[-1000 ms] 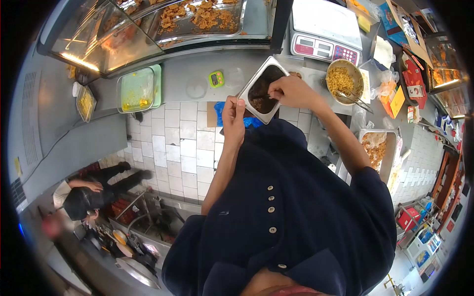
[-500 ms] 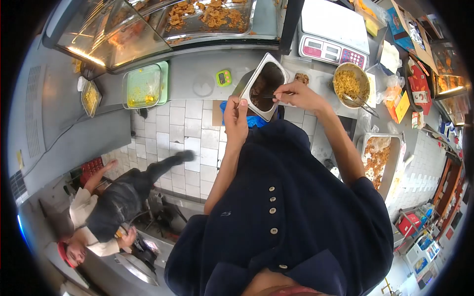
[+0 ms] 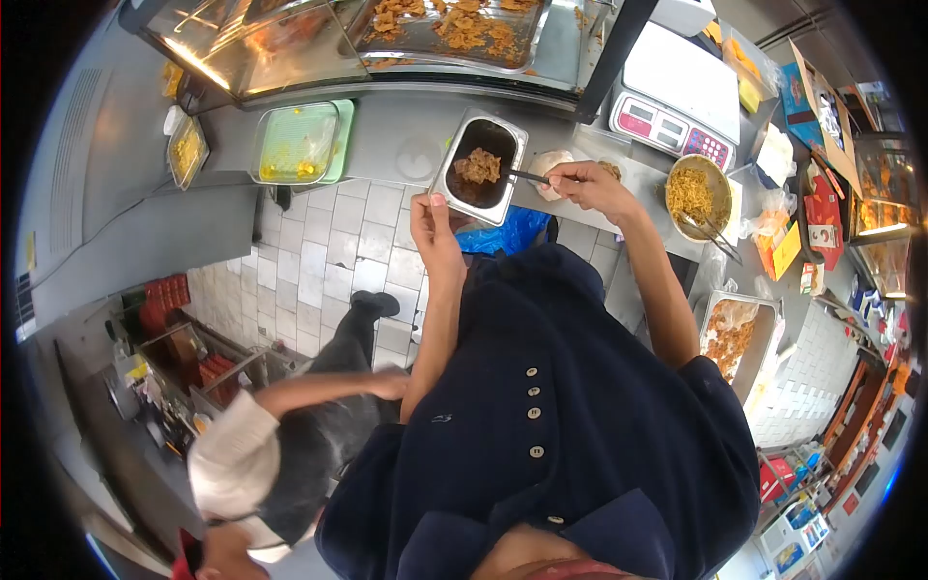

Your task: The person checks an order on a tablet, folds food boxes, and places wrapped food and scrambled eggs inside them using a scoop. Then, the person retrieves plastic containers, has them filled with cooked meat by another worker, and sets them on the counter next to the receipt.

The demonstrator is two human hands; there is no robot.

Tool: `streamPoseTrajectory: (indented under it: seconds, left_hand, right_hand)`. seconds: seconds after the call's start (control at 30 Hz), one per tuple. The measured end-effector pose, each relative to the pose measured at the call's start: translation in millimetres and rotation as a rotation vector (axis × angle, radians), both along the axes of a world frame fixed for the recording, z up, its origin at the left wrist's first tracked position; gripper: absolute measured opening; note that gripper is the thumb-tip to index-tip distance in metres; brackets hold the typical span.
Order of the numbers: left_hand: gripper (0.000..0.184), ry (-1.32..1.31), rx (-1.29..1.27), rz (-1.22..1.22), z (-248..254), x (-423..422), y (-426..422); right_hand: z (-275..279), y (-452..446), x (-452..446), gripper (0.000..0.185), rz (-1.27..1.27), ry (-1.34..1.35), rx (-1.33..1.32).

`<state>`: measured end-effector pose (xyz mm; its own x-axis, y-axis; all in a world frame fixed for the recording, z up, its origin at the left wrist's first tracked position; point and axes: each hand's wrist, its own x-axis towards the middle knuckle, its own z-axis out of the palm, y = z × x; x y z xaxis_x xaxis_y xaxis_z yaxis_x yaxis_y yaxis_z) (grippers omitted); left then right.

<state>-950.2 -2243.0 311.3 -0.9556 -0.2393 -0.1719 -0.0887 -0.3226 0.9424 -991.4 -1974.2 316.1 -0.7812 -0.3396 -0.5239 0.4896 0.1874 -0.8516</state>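
Observation:
My left hand (image 3: 437, 232) grips the near-left rim of a deep steel food pan (image 3: 486, 215). Thumb on the edge, it holds the pan at the counter's front edge. My right hand (image 3: 594, 190) is closed around the dark handle of a spoon (image 3: 529, 177) that reaches over the pan. Brown chopped meat (image 3: 479, 166) is heaped at the spoon's end, hiding its bowl. Just beside my right fingers, a pale round bread (image 3: 550, 169) lies on the counter, partly covered by the hand. Behind that hand a brown food piece (image 3: 611, 169) shows.
A bowl of yellow shredded food (image 3: 691, 196) with tongs stands right, below a weighing scale (image 3: 672, 97). A green tray (image 3: 338, 145) sits left. The glass display case (image 3: 425, 82) borders the counter's back. Behind my left arm, a co-worker (image 3: 300, 464) stands close.
The pan has moved left and tipped so its inside faces up. My right hand has drawn the spoon up with meat on it. The pale bread has come into view. The co-worker has come closer.

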Motion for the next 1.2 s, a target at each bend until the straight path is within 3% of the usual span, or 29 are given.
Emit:
streamPoseTrajectory:
  seconds: [0.57,0.77,0.83,0.87,0.93,1.03,1.2]
  left_hand:
    - [0.025,0.037,-0.032,0.178,-14,-13,-36]
    - [0.025,0.017,-0.034,0.198,-18,-13,-40]
    - [0.024,0.013,-0.024,0.176,-18,-11,-42]
    - [0.023,0.006,-0.015,0.155,-18,-10,-42]
    - [0.024,0.016,-0.022,0.161,-14,-10,-39]
    - [0.025,0.024,-0.019,0.173,-16,-9,-39]
    - [0.024,0.011,-0.005,0.148,-18,-4,-44]
  right_hand:
    - [-24,14,-32,0.023,-0.091,0.083,-0.017]
    - [-96,20,-27,0.024,-0.060,0.207,0.247]
    - [-119,9,-23,0.020,-0.074,0.715,0.537]
    - [-116,-1,-20,0.020,-0.077,0.714,0.540]
    - [-101,-27,-9,0.026,-0.017,0.777,0.944]
    - [-103,-47,1,0.026,-0.037,0.921,1.055]
    - [-91,-49,6,0.028,-0.052,0.908,1.051]
